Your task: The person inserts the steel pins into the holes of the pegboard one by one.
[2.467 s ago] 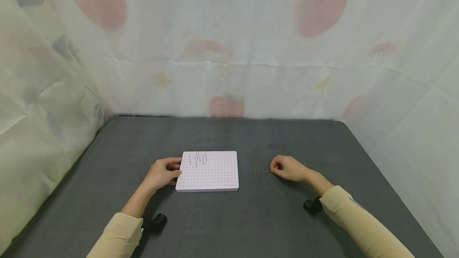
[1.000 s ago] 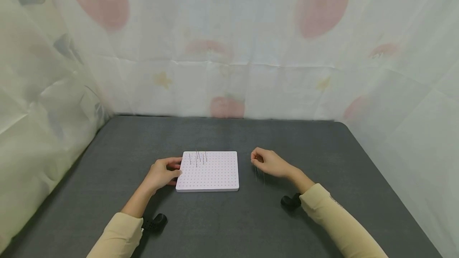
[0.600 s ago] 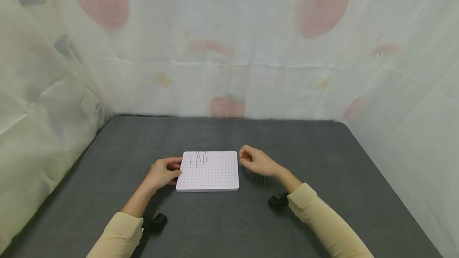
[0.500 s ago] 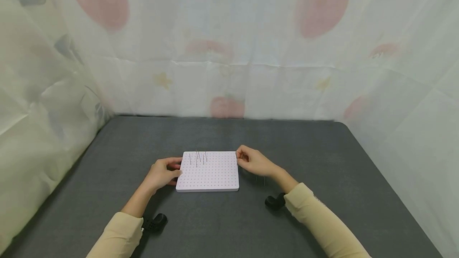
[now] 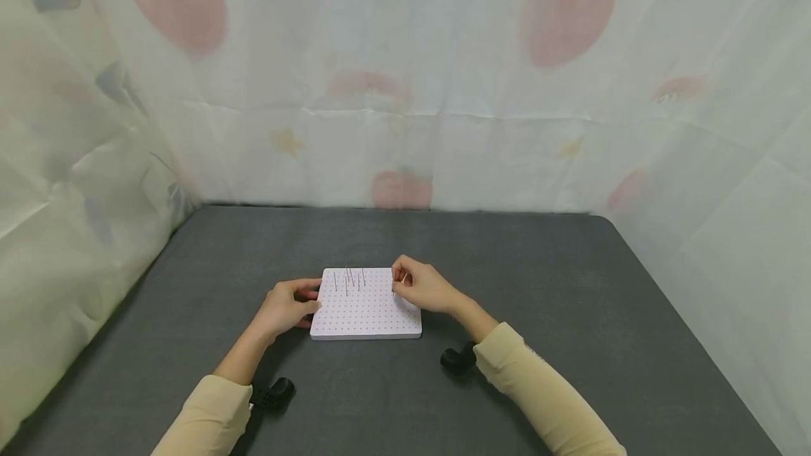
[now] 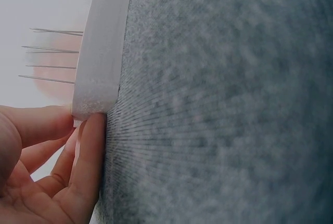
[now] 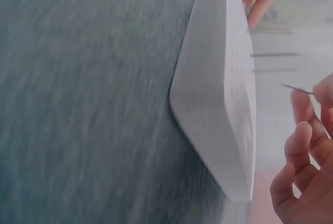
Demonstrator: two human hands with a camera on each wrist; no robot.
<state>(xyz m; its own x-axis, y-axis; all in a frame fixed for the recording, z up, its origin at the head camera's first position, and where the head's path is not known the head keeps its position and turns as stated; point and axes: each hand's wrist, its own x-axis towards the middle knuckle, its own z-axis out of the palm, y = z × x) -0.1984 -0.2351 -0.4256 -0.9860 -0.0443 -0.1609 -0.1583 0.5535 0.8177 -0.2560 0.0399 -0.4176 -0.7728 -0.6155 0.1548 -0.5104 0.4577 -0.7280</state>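
A white board point(image 5: 367, 317) with rows of small holes lies flat on the dark table. Several thin metal needles point(image 6: 50, 67) stand upright in its far left part. At the board's left edge, my left hand point(image 5: 286, 309) grips it, thumb at the top edge and fingers against the side. Over the right part of the board, my right hand point(image 5: 426, 288) pinches a needle point(image 7: 296, 88) between thumb and index finger, its other fingers loosely bent. In the right wrist view the needle's tip is apart from the board's surface.
The dark grey tabletop point(image 5: 355, 400) extends around the board. Pale curtains point(image 5: 405, 153) with fruit prints hang behind it and at both sides. A black wrist device point(image 5: 277, 394) sits on my left arm, and another point(image 5: 457, 359) on my right.
My right hand has moved left from the loose needles on the table to over the board, carrying one needle. Its arm now covers where the others lay. My left hand stays put.
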